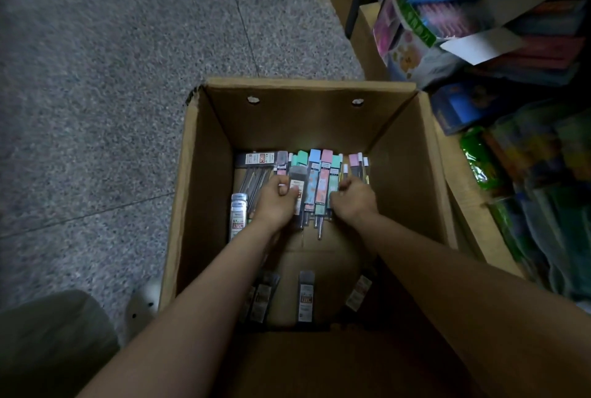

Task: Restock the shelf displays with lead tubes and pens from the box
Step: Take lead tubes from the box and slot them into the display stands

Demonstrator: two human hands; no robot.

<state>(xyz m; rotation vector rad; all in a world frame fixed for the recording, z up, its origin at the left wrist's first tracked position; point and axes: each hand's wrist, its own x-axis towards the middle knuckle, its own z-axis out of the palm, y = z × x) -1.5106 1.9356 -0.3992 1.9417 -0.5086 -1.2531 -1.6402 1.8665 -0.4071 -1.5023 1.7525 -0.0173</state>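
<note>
Both hands are in the box [204,173]: left hand [276,202] and right hand [353,199] curl fingers around packed pens [318,186] near the far wall. Many lead tubes [238,215] remain; restocking seems hardly begun.

Both forearms are bare to the frame's edge, no sleeves, no watch or rings showing on the left hand [275,202] or right hand [354,200]; lower left, a grey-green trouser knee [48,346]; beside it a white perforated shoe [144,301].
</note>
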